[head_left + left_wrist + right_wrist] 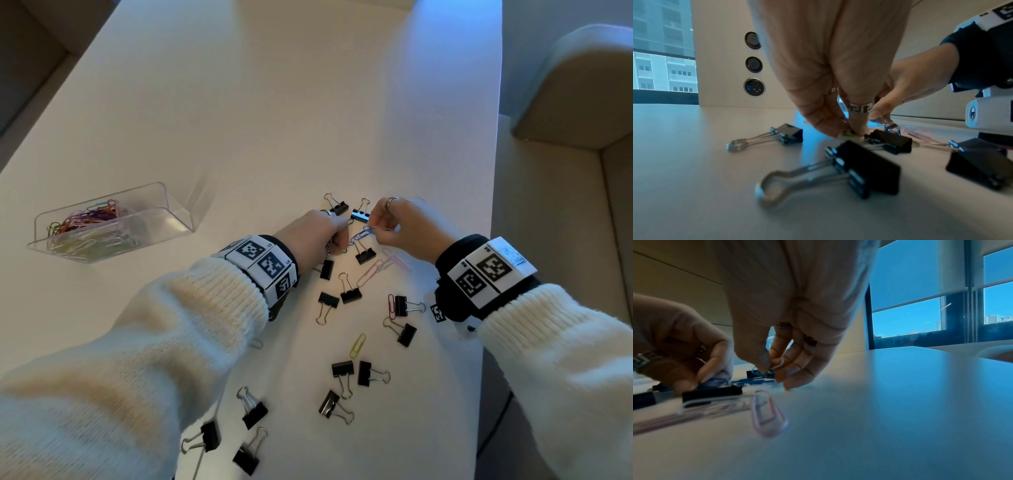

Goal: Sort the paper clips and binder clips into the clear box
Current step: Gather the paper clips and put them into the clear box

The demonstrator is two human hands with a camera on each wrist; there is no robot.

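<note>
Your table [274, 102] is smooth and matt, pale like laminate. The box [178, 209] is clear, glossy plastic, and the paper clips [92, 219] in it look like colour-coated wire. The binder clips [349, 294] have black bodies with a slight sheen and shiny bare-metal wire handles. Your sleeves [137, 342] are soft, ribbed cream knit. The ring [860, 107] is patterned metal.
</note>
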